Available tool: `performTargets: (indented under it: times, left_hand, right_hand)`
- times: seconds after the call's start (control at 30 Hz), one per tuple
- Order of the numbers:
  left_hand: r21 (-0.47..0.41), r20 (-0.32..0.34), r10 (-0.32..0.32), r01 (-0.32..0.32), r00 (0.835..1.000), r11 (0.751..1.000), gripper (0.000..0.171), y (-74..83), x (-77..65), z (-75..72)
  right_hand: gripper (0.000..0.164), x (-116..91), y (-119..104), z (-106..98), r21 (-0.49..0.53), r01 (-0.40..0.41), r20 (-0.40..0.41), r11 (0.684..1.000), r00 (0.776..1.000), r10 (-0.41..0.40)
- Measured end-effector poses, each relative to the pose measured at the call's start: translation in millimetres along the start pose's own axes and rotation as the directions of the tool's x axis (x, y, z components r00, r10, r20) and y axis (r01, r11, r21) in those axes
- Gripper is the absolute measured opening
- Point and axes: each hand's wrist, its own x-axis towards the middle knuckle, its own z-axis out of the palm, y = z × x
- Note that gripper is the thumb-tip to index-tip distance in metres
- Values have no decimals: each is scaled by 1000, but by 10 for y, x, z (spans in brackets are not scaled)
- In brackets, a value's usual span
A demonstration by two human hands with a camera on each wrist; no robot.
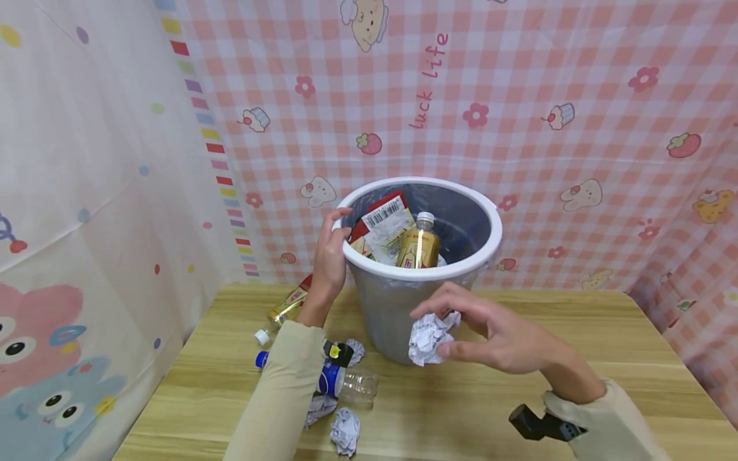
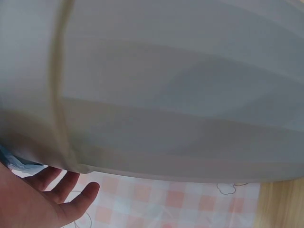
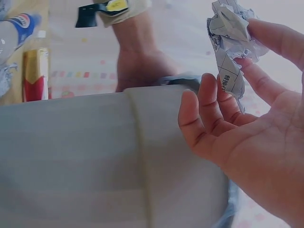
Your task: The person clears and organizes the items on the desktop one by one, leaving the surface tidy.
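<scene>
A grey trash can (image 1: pixel 380 314) with a white rim and a clear liner stands on the wooden table. My left hand (image 1: pixel 331 259) grips its rim on the left side, the thumb over the inner edge. In front of the can, my right hand (image 1: pixel 496 330) pinches a crumpled paper ball (image 1: pixel 428 339) between thumb and fingers. The right wrist view shows print on that paper ball (image 3: pixel 230 47). Inside the can lie a golden-labelled bottle (image 1: pixel 419 246) with a white cap and a red and white package (image 1: pixel 383 227) with a barcode.
Left of the can, a bottle with a red and yellow label (image 1: pixel 288 307) lies on the table (image 1: pixel 576 339). A blue-labelled clear bottle (image 1: pixel 346 383) lies partly behind my left forearm. Crumpled paper balls (image 1: pixel 346 432) are scattered near it. A checked curtain (image 1: pixel 576 160) hangs behind.
</scene>
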Motion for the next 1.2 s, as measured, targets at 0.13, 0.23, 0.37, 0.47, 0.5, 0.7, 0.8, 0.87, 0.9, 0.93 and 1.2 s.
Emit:
performTargets:
  times: [0.13, 0.23, 0.37, 0.47, 0.5, 0.7, 0.8, 0.87, 0.9, 0.93, 1.2]
  left_hand:
    - [-12, 2, 0, 0, 1000, 1000, 42, -6, 3, 4]
    - [-16, -3, 1, -1, 1000, 1000, 42, -8, 2, 9]
    - [-6, -7, 5, -5, 1000, 1000, 43, -3, 3, 11]
    - [-4, -5, 6, -6, 1000, 1000, 43, 6, -2, 9]
    - [-5, -5, 6, -6, 1000, 1000, 43, 6, -2, 8]
    - [-14, 3, 2, -2, 1000, 1000, 44, -1, -3, -2]
    - [-28, 9, 2, -2, 1000, 1000, 45, 1, -4, -6]
    - [-26, 7, 0, 0, 1000, 1000, 45, -1, -2, -6]
    - [-23, 5, -1, 1, 1000, 1000, 45, -2, 0, -5]
    - [-19, 3, 0, 0, 1000, 1000, 45, -3, 1, -3]
    - [8, -9, 14, -14, 1000, 1000, 43, -8, -3, 10]
  right_hand:
    - [50, 21, -95, -63, 14, 33, -13, 999, 999, -32]
    - [49, 40, -159, -106, 29, 52, -26, 998, 998, -52]
    - [49, 76, -226, -166, 48, 56, -53, 997, 997, -53]
    - [48, 103, -269, -216, 53, 51, -81, 997, 996, -47]
    - [48, 111, -282, -231, 54, 52, -91, 997, 995, -47]
    - [47, 164, -330, -322, 40, 96, -130, 995, 987, -90]
    - [45, 196, -330, -369, 26, 110, -154, 994, 983, -104]
    - [44, 225, -328, -406, 27, 112, -175, 993, 979, -105]
    - [44, 241, -327, -425, 29, 114, -188, 993, 976, -107]
    - [44, 259, -328, -443, 32, 116, -201, 993, 974, -107]
    - [44, 435, -299, -596, 69, 10, -274, 998, 962, 9]
